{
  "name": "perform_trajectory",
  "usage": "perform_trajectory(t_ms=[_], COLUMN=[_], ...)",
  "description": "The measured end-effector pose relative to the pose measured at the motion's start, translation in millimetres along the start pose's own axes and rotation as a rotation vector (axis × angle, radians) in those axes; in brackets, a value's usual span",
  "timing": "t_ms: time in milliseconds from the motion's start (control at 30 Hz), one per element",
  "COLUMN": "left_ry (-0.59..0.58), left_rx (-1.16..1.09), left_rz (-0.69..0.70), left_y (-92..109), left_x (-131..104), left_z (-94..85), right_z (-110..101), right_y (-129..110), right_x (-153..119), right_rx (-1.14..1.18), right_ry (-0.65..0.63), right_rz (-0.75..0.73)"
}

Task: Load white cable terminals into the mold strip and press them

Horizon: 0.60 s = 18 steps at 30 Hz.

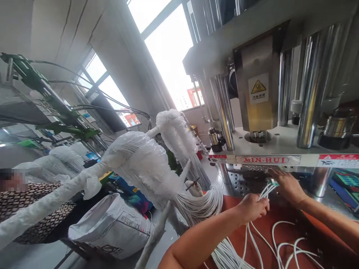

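My left hand [254, 207] is closed around a few white cables [265, 192], whose lengths hang below onto a reddish-brown surface [276, 213]. My right hand [290, 188] is at their far ends, where small green tips show; its fingers bend over these ends, partly hiding them. Both hands are just in front of the perforated metal bed [238, 183] of a press machine [267, 160], under its front plate. Loose cable loops [297, 248] lie on the reddish-brown surface, to the right of a thick cable bundle [228, 254].
The press's steel columns [310, 89] and heat-warning block [256, 82] rise above my hands. Wrapped racks [143, 164] carry hanging cable bundles [202, 201] at left. Beyond are a white sack [112, 224] and a person in a patterned top [42, 209]. Green trays [347, 183] sit at right.
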<state>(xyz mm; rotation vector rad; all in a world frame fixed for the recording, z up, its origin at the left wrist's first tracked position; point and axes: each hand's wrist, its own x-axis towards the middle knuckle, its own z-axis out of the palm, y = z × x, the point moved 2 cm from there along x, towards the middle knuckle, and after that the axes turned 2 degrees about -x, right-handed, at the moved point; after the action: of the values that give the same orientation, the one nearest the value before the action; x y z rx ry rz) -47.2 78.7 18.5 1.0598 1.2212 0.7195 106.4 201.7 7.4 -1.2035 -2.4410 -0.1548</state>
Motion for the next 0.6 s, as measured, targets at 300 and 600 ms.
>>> perform_trajectory(t_ms=[300,600], left_ry=[-0.417,0.928], left_rx=[0.715,0.965], left_rz=[0.363,0.175], left_y=[30,134], left_x=[-83,-123], left_z=[68.1,-171.3], right_z=[-48,-77], right_y=[15,61], right_x=[-56,-183], right_rx=[-0.124,-0.127], right_ry=[-0.096,-0.038], right_rz=[0.211,0.504])
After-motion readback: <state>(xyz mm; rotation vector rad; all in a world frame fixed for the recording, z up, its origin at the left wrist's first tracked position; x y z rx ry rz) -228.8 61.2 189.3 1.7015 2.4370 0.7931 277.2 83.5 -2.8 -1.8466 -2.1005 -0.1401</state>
